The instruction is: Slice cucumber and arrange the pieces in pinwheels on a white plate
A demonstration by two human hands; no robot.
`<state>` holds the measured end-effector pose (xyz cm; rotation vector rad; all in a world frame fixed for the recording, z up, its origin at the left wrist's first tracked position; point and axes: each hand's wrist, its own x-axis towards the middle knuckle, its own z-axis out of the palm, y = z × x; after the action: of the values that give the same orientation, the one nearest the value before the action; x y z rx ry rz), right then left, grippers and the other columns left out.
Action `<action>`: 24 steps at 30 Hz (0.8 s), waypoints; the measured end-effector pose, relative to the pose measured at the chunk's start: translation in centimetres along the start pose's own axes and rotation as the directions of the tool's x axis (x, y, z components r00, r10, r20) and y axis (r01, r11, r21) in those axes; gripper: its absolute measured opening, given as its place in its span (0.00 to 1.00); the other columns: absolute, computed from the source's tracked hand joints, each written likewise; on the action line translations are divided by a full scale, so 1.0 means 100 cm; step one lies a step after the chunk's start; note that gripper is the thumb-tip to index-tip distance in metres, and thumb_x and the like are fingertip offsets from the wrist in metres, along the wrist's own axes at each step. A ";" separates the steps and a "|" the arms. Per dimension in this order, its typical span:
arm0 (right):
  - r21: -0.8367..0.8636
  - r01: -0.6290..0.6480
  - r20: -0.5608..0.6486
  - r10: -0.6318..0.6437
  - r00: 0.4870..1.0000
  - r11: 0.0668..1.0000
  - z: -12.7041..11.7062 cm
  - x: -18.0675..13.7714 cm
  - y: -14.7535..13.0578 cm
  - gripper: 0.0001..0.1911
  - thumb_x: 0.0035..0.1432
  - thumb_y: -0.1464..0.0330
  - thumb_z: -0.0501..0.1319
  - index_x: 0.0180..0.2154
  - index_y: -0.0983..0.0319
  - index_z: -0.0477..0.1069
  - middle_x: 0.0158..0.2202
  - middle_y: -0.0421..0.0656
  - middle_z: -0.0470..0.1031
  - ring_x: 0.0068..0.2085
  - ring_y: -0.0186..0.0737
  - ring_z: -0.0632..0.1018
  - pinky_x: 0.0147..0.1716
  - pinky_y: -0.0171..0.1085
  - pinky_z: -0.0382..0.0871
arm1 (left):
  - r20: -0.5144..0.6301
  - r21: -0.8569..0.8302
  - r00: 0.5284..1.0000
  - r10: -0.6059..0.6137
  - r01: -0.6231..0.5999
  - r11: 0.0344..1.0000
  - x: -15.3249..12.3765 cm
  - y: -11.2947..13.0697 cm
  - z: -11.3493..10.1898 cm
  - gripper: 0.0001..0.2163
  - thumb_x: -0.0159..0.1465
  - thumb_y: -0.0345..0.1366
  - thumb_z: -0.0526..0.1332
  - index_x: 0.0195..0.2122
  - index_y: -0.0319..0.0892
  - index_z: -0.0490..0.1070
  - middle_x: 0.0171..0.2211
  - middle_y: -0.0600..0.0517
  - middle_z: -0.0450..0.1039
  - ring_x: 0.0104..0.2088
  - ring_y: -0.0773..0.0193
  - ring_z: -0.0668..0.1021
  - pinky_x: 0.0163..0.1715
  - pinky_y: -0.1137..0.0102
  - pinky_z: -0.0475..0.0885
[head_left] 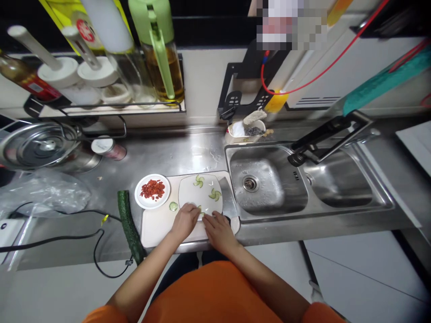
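At the near rim of a white square plate [188, 190], my left hand [185, 220] has its fingers closed on thin cucumber slices [200, 211]. My right hand [219, 229] meets it there, fingertips drawn together at the same slices and partly hiding them. Two pinwheels of cut cucumber, a far one [198, 181] and a right one [214, 194], lie on the plate. Under the plate is a white cutting board [155, 229]. A knife blade [229, 199] shows at the board's right side. Left of the plate rests a small pile of cucumber slices [173, 206].
A round white plate [137, 197] of chopped red pieces [153, 189] overlaps the board's left corner. Beside it lies a whole cucumber [127, 224]. The steel double sink [269, 179] is on the right. Black cables [67, 240], a plastic bag [50, 193] and a lidded pot [43, 146] occupy the left.
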<state>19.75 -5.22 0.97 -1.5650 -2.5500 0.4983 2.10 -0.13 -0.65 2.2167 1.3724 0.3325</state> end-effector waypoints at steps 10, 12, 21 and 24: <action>0.036 0.021 0.016 -0.021 1.000 0.999 -0.005 0.002 0.003 0.16 0.61 0.70 0.53 0.50 0.60 0.69 0.50 0.47 0.72 0.56 0.52 0.63 0.48 0.47 0.57 | -0.018 0.059 1.000 -0.018 0.019 0.998 -0.002 0.005 0.000 0.12 0.66 0.32 0.51 0.39 0.43 0.75 0.35 0.47 0.71 0.38 0.61 0.69 0.40 0.66 0.67; 0.041 0.024 0.011 -0.025 1.000 0.999 -0.006 0.002 0.004 0.15 0.62 0.70 0.53 0.50 0.59 0.69 0.50 0.47 0.72 0.56 0.51 0.63 0.48 0.46 0.57 | -0.018 0.061 1.000 -0.015 0.016 0.998 -0.002 0.005 0.000 0.12 0.66 0.32 0.51 0.39 0.43 0.75 0.35 0.47 0.71 0.38 0.61 0.69 0.40 0.66 0.66; 0.040 0.052 -0.006 -0.052 0.999 0.998 -0.007 0.005 0.008 0.14 0.62 0.70 0.54 0.48 0.58 0.70 0.47 0.47 0.73 0.56 0.50 0.63 0.48 0.46 0.57 | -0.011 0.062 1.000 0.013 -0.012 0.998 -0.001 0.006 -0.006 0.12 0.66 0.32 0.51 0.39 0.43 0.75 0.36 0.47 0.72 0.38 0.60 0.69 0.40 0.66 0.67; 0.048 0.065 0.000 -0.065 0.998 0.997 -0.008 0.005 0.009 0.14 0.61 0.70 0.54 0.48 0.58 0.70 0.48 0.46 0.73 0.57 0.50 0.62 0.49 0.46 0.57 | -0.008 0.034 1.000 0.014 -0.013 0.999 -0.001 0.004 -0.006 0.12 0.66 0.33 0.51 0.39 0.43 0.75 0.36 0.47 0.72 0.39 0.60 0.68 0.41 0.65 0.67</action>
<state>20.46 -4.21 1.39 -1.4612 -2.5606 0.5496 2.15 -0.17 0.07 2.2558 1.3777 0.3253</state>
